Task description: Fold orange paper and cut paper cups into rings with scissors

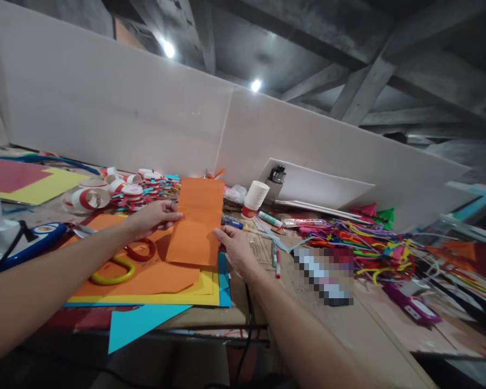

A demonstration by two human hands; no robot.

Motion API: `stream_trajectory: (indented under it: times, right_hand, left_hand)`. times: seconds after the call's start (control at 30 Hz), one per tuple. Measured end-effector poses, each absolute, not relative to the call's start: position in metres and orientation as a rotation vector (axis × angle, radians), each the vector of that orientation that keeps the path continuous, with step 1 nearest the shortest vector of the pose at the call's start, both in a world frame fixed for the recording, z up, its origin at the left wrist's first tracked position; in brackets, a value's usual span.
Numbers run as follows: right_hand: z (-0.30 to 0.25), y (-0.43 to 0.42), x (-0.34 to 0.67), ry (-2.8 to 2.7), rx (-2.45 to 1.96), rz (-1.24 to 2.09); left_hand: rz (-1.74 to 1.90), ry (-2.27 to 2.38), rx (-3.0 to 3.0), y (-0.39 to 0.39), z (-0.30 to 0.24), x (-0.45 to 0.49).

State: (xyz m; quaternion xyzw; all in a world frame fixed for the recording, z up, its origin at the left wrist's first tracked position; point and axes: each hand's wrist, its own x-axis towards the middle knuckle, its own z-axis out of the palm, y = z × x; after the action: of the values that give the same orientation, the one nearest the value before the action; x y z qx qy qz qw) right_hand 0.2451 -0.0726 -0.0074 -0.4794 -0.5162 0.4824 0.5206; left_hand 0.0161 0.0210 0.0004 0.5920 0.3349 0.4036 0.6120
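An orange paper strip is held up at a slant over a stack of coloured sheets. My left hand pinches its left edge, fingers closed on the paper. Gripping the lower right edge is my right hand, thumb on top. Under my left forearm lie scissors with a red and a yellow handle on the orange top sheet.
Red-and-white paper cups crowd the back left beside yellow and red sheets. A stack of white paper cups, a dark bottle, markers and a heap of coloured straws and strips lie right. A white board wall stands behind.
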Motion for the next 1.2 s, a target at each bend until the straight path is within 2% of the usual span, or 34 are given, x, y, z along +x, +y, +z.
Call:
stream_trajectory:
  times: [0.1,0.2,0.33,0.53,0.67,0.77,0.97,1.2]
  right_hand:
    - [-0.007,-0.074,0.24,-1.326,-1.082,1.185]
    - [-0.007,-0.074,0.236,-1.422,-1.216,1.056]
    - [-0.003,-0.077,0.231,-1.583,-1.329,0.663]
    - [0.005,-0.087,0.221,-1.981,-1.326,-0.162]
    - [0.004,-0.092,0.215,-2.19,-1.441,-0.442]
    - [0.005,-0.094,0.212,-2.295,-1.475,-0.41]
    - [0.006,-0.096,0.212,-2.221,-1.371,-0.25]
    - [0.001,-0.089,0.221,-1.834,-1.469,0.075]
  left_hand:
    - [1.017,0.762,1.312,0.022,-0.001,0.016]
    - [1.063,0.7,1.228,0.023,-0.003,0.018]
    - [1.12,0.655,1.025,0.02,-0.003,0.022]
    - [1.033,0.566,0.892,0.004,0.004,0.029]
    - [0.937,0.398,0.915,-0.004,0.004,0.029]
    - [0.913,0.408,0.922,-0.01,0.007,0.029]
    - [1.109,0.613,0.911,-0.018,0.018,0.035]
    - [1.147,0.616,0.889,-0.011,0.017,0.033]
